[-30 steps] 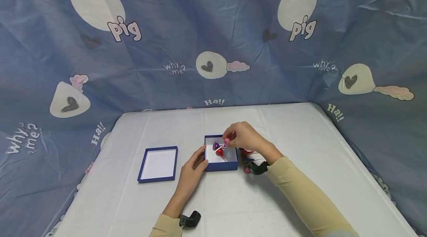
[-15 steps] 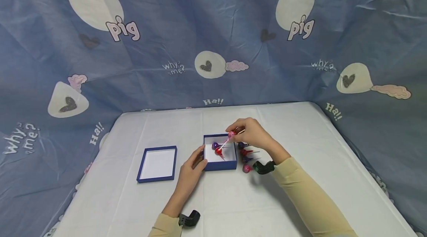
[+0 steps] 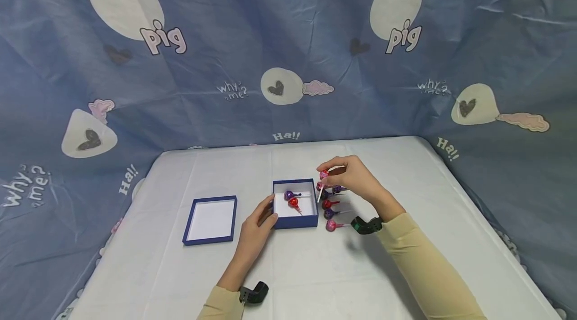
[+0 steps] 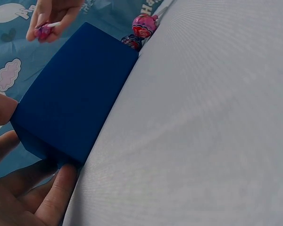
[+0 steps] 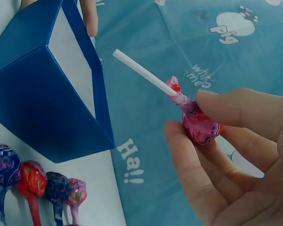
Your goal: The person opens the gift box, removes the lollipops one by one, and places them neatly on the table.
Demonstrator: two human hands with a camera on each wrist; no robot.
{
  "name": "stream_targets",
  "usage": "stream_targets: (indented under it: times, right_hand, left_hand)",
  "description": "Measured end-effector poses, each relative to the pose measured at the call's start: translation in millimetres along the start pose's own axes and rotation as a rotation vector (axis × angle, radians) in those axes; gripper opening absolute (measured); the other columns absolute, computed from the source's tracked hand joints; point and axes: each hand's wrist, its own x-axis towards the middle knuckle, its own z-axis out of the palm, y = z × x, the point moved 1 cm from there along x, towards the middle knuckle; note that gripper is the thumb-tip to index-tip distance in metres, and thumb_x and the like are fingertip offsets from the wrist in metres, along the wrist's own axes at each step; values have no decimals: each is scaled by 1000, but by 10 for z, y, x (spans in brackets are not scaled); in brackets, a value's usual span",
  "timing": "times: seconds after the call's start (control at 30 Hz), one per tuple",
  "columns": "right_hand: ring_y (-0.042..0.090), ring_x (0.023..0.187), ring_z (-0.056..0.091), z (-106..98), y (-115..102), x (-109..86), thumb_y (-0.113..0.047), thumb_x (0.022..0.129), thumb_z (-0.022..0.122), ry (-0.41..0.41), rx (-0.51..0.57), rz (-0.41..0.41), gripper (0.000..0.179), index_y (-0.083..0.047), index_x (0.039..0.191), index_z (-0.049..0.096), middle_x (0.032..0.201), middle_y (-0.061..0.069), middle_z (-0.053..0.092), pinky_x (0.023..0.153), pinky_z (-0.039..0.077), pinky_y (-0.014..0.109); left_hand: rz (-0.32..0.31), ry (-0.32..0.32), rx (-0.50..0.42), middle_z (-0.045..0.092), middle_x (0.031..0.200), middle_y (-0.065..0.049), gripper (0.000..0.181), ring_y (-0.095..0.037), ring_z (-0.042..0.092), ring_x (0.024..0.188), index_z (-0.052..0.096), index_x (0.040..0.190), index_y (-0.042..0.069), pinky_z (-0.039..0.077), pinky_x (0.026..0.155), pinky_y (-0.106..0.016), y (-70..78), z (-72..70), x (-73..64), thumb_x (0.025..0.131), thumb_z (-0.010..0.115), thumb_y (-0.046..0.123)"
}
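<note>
Glossy crinkled pink wrapper [image 5: 201,128], smooth white stick [image 5: 144,72], smooth cardboard-like blue box [image 5: 42,106], creased cloth-like backdrop [image 3: 216,34], matt table covering [image 3: 315,280]

Right hand [image 3: 353,178] in midair pinch

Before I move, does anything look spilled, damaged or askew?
Nothing stands out: the blue box sits upright against the left hand, the lid lies open side up, the lollipops beside the box are grouped, and the pink lollipop in the right hand looks wrapped.
</note>
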Motion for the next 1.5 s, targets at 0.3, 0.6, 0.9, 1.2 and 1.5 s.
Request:
stream_targets:
  times: [0.3,0.6,0.9,1.2,1.5]
  right_hand:
    - [23,100,70,-98,113,-67,-13,84,82,53,-39,24,31,-19,114,75,114,3,71,88,59,54]
    - [24,101,69,-196,246,-133,-13,83,83,34,-55,33,32,-13,114,75,112,5,73,84,60,37]
    - [25,98,69,-258,345,-155,-8,83,81,-25,-144,16,30,-18,111,77,110,4,72,81,60,37]
    - [25,97,68,-284,443,-182,4,80,73,-65,-182,0,34,-4,113,75,110,12,71,80,58,37]
    - [23,89,70,-314,550,-173,7,80,74,-35,-226,-4,32,-6,109,77,104,7,74,73,59,31]
  left_hand:
    - [-3,-5,7,50,149,-12,48,-29,49,136,53,147,14,43,110,-31,21,-14,-1,100,62,11]
    - [1,-3,-9,48,151,-10,49,-28,47,138,52,148,20,42,112,-32,-295,29,93,100,62,14]
    - [24,-9,-9,50,149,2,49,-19,49,136,53,146,35,42,110,-26,-431,25,138,100,64,23]
    - [24,-6,4,50,150,0,50,-21,49,136,52,148,29,43,110,-28,-432,31,128,100,64,23]
    - [11,-14,-6,50,149,2,50,-18,49,136,52,148,29,42,110,-25,-430,30,130,100,63,24]
